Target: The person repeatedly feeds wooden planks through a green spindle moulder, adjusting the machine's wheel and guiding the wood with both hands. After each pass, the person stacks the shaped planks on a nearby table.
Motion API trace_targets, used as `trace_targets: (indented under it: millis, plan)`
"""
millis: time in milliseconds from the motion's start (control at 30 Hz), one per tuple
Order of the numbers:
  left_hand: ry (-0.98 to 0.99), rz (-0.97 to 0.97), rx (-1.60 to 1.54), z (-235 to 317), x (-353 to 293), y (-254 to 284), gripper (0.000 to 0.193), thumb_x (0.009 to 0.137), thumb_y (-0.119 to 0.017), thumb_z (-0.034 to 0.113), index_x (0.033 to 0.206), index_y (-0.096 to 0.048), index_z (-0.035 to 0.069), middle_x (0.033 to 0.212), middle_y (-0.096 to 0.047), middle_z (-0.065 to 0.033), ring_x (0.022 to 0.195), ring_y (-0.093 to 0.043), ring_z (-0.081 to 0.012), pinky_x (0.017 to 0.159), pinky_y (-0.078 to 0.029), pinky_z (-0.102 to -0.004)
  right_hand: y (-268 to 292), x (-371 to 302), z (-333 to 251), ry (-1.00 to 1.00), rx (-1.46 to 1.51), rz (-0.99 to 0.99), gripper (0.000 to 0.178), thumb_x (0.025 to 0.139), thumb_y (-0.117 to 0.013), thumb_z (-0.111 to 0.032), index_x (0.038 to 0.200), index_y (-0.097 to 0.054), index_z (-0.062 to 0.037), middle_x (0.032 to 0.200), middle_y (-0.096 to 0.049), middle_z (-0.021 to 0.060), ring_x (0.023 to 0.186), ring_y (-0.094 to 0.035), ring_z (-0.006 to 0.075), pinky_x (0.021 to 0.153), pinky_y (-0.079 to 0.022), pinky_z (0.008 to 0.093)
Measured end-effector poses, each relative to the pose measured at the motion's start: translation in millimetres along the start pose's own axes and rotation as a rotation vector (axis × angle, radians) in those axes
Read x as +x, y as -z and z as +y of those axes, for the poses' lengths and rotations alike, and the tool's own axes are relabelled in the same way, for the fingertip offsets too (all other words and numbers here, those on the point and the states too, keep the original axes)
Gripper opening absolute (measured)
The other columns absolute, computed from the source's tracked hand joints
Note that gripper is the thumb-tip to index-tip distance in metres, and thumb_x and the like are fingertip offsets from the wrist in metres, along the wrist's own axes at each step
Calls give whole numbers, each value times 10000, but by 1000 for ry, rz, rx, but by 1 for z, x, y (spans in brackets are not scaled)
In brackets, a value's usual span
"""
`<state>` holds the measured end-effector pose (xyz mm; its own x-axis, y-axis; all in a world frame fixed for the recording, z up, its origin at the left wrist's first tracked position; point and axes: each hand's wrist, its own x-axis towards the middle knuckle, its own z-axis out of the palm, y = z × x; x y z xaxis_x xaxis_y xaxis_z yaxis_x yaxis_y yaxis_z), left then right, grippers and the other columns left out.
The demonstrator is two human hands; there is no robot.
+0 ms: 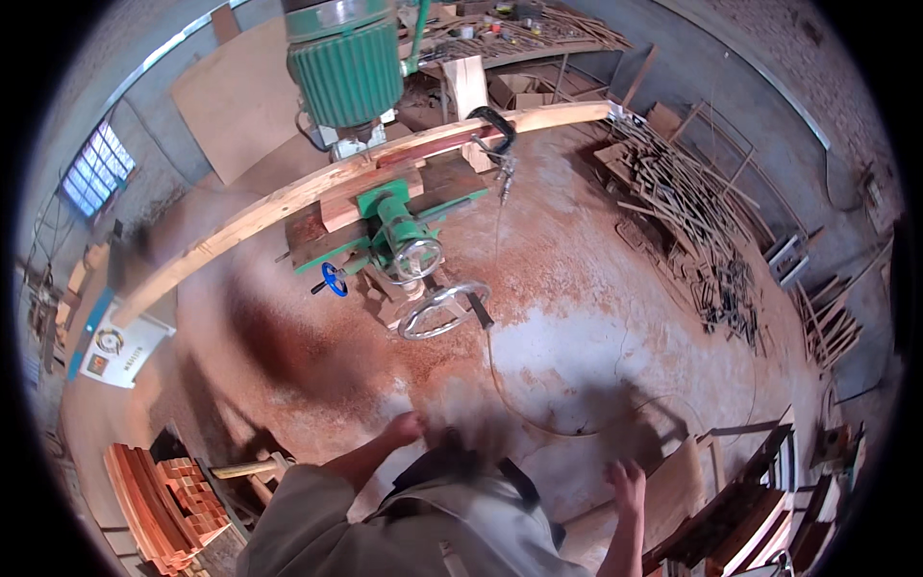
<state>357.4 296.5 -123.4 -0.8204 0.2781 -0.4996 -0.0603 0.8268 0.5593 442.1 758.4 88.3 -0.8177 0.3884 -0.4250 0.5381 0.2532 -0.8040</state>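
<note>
My left hand hangs in front of my body with its fingers curled in, and I see nothing in it. Lower down on the right, my right hand hangs at my side, fingers loosely apart, holding nothing. Both are well short of the green woodworking machine. Its ribbed green motor stands above the table, with a large metal handwheel and a small blue handwheel nearer me. A long wooden beam runs across the machine. A black C-clamp grips the beam right of the motor.
An air hose loops over the sawdust-covered floor. Wood strips and metal clamps are heaped at right. Stacked reddish wood pieces stand at lower left, near a white machine cabinet. A cluttered workbench is at the back.
</note>
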Motion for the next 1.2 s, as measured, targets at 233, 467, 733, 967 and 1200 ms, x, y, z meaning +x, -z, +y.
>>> trace_targets:
  millis: [233,467,733,967,1200]
  plan:
    - [651,542,-497,-244,-112,-62,326,752,-573,169,1014,-591,-24,723,-589,-170,603,-585,-238,498,-470,-358,-135,227,-197,141,289,-517,356,914,-512,-157,1196,-483,60,1001,-618,124,851,-587,171,707,-497,306]
    - [1093,680,-1500,-89,-202,-27,135,785,-505,87,667,-442,76,532,-388,-37,422,-438,-174,373,-369,-297,-243,418,-327,186,399,-518,657,842,-625,-250,1362,-303,-10,1230,-537,102,1086,-505,240,864,-442,409]
    - [1104,661,-1498,40,-162,-32,159,780,-502,30,655,-429,95,570,-371,-10,452,-410,-139,384,-350,-268,-329,513,-361,38,490,-1027,266,873,-582,-249,1107,-576,-122,1066,-609,4,1005,-538,141,914,-398,394]
    - [826,817,-1943,26,-114,-32,113,829,-497,7,773,-448,92,622,-416,11,486,-435,-98,383,-327,-228,-303,534,-398,329,275,-1087,193,858,-617,-214,968,-588,-59,841,-613,40,775,-592,158,749,-497,333]
    - [995,803,-1677,24,-101,-27,109,831,-548,41,895,-471,85,656,-450,1,487,-455,-97,375,-322,-228,-275,440,-500,407,124,-897,325,884,-575,-322,894,-573,3,796,-629,110,505,-557,138,416,-470,230]
